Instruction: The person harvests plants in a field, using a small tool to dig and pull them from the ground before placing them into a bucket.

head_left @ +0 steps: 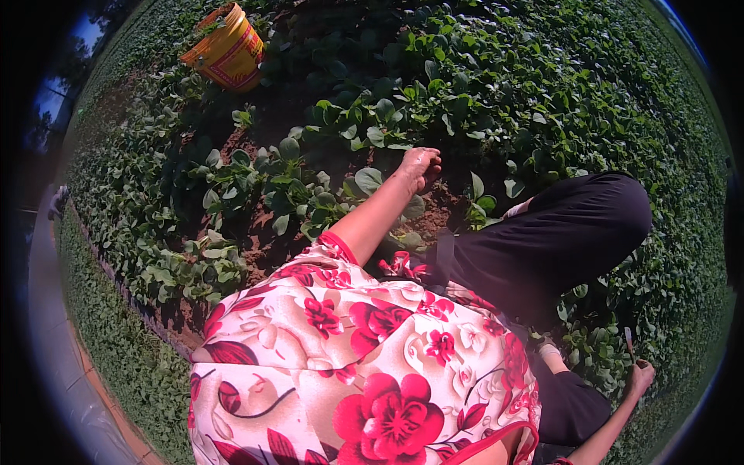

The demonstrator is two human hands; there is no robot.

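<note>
Head view: two hands (420, 165) (642, 376); one bucket (230, 56); seemingly one knife (628, 339).

Reddish-brown field soil (440, 212) bears a dense growth of broad-leaved green plants (288, 184), with a yellow plastic bucket (232, 57) among them.

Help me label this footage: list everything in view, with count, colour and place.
bucket: one, yellow-orange with red, upper left
leafy plants: uncountable, green, across the field
soil: patches, brown, between plants
strip: one, greyish, far left
trees: count unclear, dark, upper-left rim
small tool: one, pale, lower right
shirt: one, pink-red floral, lower centre
trousers: one pair, dark, right of centre
left hand: one, bare, among plants, centre
right hand: one, bare, holding the tool
</note>
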